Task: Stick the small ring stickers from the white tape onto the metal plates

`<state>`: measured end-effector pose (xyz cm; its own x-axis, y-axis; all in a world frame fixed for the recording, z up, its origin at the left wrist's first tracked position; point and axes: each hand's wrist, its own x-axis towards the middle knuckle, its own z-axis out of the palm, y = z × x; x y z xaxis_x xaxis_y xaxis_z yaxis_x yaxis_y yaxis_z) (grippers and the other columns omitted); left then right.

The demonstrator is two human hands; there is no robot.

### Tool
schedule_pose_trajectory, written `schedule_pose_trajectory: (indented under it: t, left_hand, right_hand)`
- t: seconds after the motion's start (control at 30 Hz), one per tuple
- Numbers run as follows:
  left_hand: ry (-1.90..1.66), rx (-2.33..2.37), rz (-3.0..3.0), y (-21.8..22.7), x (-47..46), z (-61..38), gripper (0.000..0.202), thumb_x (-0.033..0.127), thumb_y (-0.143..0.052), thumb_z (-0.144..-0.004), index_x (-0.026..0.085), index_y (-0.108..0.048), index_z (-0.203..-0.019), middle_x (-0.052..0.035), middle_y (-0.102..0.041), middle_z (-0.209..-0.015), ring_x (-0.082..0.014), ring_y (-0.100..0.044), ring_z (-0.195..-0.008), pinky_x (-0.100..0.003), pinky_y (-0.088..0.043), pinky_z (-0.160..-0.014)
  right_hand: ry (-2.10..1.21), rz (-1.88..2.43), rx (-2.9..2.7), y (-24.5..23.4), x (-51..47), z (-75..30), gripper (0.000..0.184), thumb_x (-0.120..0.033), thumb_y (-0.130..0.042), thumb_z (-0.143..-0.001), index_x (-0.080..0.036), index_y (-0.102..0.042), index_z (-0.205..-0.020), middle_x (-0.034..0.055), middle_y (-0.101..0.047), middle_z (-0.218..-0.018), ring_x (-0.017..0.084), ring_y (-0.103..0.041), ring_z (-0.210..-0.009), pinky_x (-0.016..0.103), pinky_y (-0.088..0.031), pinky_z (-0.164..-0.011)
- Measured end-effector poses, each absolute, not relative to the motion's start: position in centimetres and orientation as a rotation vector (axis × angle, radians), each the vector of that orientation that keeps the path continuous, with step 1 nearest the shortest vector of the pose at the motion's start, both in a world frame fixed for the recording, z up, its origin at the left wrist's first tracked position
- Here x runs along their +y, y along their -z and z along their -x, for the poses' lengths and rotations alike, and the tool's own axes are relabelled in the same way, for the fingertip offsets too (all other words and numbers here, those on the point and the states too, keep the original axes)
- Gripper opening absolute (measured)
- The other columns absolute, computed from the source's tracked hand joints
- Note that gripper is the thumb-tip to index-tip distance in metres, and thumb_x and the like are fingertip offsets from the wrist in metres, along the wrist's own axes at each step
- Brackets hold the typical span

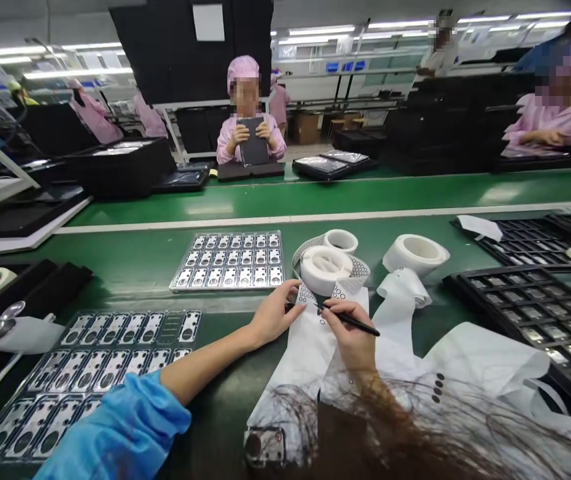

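My left hand (279, 312) is closed, thumb and fingers pinching the edge of a white sticker strip (310, 347) printed with small black rings. In my right hand (354, 343) is a slim black tool, seemingly tweezers (362, 325), its tip at the strip beside my left fingertips. Just beyond both hands lies a white roll (326, 267) with ring-patterned tape looped around it. Near me, a small metal plate (265, 445) with cut-outs lies at the lower end of the strip, partly behind loose hair.
Clear trays of metal plates stand at the middle (230, 261) and left (85, 360). Another white roll (418, 253) with trailing liner paper (485, 360) is to the right. Black compartment trays (530, 313) line the right side. Across the green bench (340, 197), a co-worker (250, 140) holds a dark panel.
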<state>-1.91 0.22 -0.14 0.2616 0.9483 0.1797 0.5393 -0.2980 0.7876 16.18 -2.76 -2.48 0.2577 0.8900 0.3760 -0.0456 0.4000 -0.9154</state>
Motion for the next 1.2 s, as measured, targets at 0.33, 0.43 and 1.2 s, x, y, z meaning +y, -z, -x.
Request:
schedule_pose_trajectory:
  t: [0.33,0.43,1.2]
  left_hand:
    - [-0.936,1.222,-1.965,2.0,2.3,2.1,0.029,0.015,-0.067,-0.083,0.019,-0.075,-0.111,-0.0037,-0.073,-0.093,-0.0154,-0.064,-0.082,-0.025,-0.052,-0.079]
    - [-0.958,1.255,-1.928,2.3,2.4,2.1,0.032,0.015,-0.068,-0.083,0.018,-0.074,-0.114,-0.0046,-0.075,-0.094,-0.0161,-0.066,-0.082,-0.026,-0.053,-0.079]
    - [-0.964,1.267,-1.853,2.3,2.0,2.2,0.024,0.028,-0.068,-0.088,0.02,-0.078,-0.107,-0.0039,-0.08,-0.101,-0.0174,-0.073,-0.083,-0.024,-0.057,-0.078]
  right_hand:
    - [-0.604,0.887,-1.401,3.3,-1.9,-15.4,0.008,-0.022,-0.069,-0.084,-0.024,-0.065,-0.078,0.0001,-0.07,-0.092,0.015,-0.067,-0.088,0.025,-0.055,-0.079]
    - [-0.569,0.872,-1.441,3.5,-1.6,-15.2,0.009,-0.02,-0.067,-0.085,-0.024,-0.064,-0.078,-0.0015,-0.07,-0.092,0.013,-0.067,-0.087,0.021,-0.054,-0.079]
    - [-0.52,0.915,-1.371,4.7,-1.2,-15.4,0.01,-0.024,-0.071,-0.085,-0.024,-0.064,-0.078,0.0012,-0.072,-0.091,0.016,-0.069,-0.083,0.024,-0.059,-0.073]
